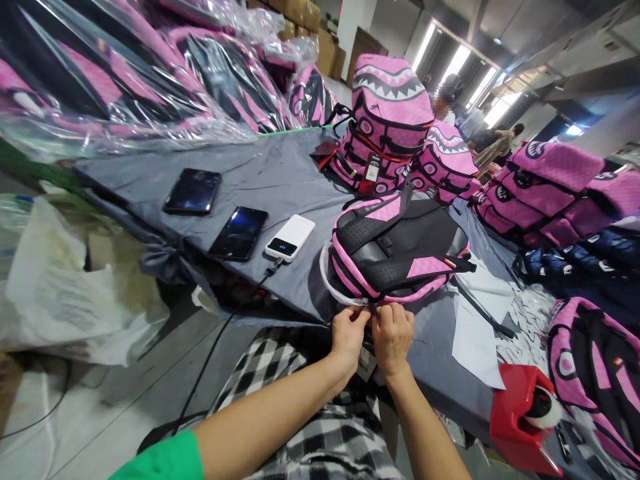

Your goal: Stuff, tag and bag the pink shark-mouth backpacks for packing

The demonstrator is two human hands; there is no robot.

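A pink and black backpack [395,250] lies on the grey-covered table with its padded back and straps facing up. At its near edge my left hand [349,337] is closed in a pinch, thumb and forefinger together. My right hand [393,337] is closed right beside it, fingers curled. What the fingertips hold is too small and hidden to make out. A white strip [333,283] curves around the backpack's left end. Below and between my hands hangs a pale tag [367,363], partly covered by them.
Left on the table [280,173] lie two dark phones [193,191] [240,232] and a white power bank [291,238] with a cable. Stacked pink backpacks [390,107] stand behind. White papers [477,340] and a red tape dispenser [523,417] are at right. Plastic-wrapped bags [225,73] fill the back left.
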